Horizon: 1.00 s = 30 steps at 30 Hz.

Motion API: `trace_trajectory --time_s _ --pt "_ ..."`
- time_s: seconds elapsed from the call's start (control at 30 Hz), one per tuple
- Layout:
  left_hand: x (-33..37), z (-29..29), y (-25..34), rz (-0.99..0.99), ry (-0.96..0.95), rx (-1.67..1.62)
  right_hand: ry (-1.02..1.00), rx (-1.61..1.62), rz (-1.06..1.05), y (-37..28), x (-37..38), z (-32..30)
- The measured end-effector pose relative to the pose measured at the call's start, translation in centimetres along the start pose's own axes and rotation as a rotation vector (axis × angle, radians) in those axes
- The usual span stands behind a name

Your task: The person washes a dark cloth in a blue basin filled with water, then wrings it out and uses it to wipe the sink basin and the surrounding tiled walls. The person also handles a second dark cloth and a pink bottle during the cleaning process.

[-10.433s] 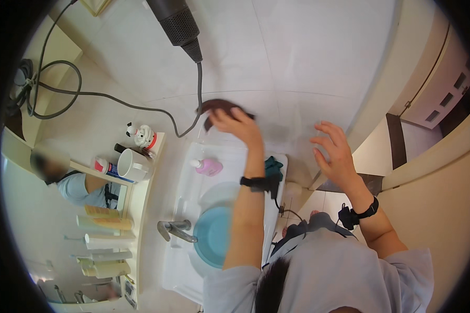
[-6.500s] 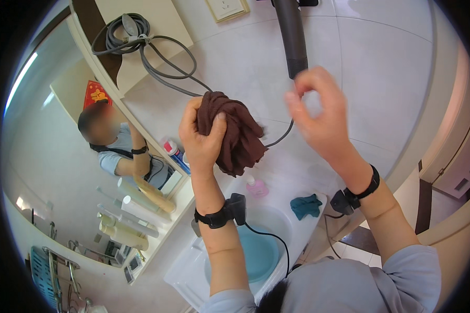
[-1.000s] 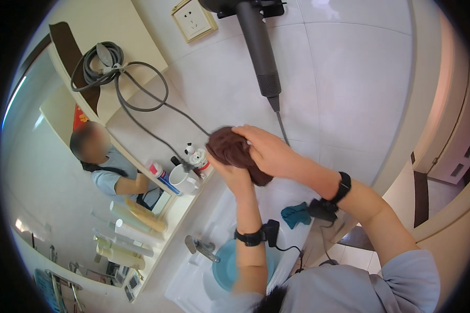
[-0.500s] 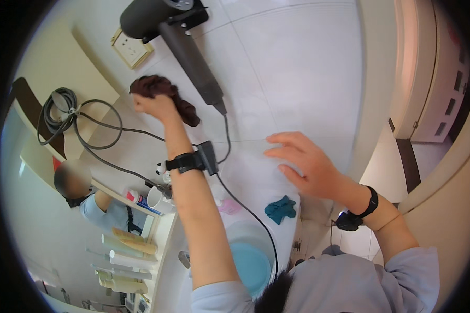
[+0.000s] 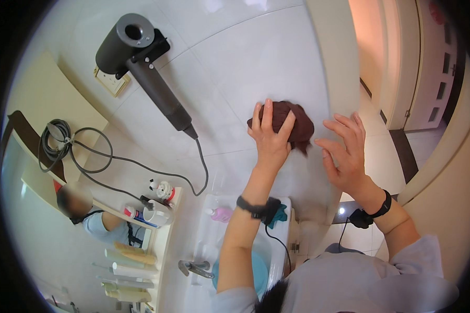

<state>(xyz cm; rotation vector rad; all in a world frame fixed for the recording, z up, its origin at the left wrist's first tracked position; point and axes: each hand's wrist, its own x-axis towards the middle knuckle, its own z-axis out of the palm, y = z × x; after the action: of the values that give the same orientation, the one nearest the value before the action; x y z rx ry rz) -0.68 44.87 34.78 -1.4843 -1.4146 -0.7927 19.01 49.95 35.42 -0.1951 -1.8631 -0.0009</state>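
Observation:
My left hand (image 5: 273,136) has its fingers spread over a bunched dark brown cloth (image 5: 296,127), which it holds against the white tiled wall (image 5: 245,68). Just to the right, my right hand (image 5: 344,155) is open and holds nothing, its fingers loosely bent and close to the cloth without visible contact. Part of the cloth bulges and hangs out beyond my left fingers. My left palm and thumb are mostly hidden from this angle.
A grey hair dryer (image 5: 154,86) hangs on the wall, its cord (image 5: 136,164) looping to a shelf. Below are a white cup (image 5: 156,213), a pink bottle (image 5: 221,214), a teal cloth (image 5: 278,215), a faucet (image 5: 196,268) and a blue basin (image 5: 256,271). A mirror (image 5: 47,235) stands left.
My left hand has carried the brown cloth rightward, from beside the hair dryer to the wall near my right hand. My right hand has shifted right and stays open.

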Motion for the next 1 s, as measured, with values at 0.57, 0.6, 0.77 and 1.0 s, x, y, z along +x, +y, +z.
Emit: trace_trajectory --time_s 0.57,0.6,0.77,1.0 --pt "28.6 -3.6 0.2 0.344 0.542 0.109 0.094 0.087 0.096 5.3 1.8 -3.1" --pt "28.7 -4.4 -0.7 0.375 0.531 0.122 0.09 0.09 0.082 5.3 1.9 -3.3" --pt "34.8 -10.0 -7.9 0.192 0.778 0.379 0.09 0.116 0.044 5.7 1.9 -2.9" --pt "40.0 -10.9 -12.9 0.035 0.67 0.253 0.074 0.167 0.027 5.4 1.6 -2.8"
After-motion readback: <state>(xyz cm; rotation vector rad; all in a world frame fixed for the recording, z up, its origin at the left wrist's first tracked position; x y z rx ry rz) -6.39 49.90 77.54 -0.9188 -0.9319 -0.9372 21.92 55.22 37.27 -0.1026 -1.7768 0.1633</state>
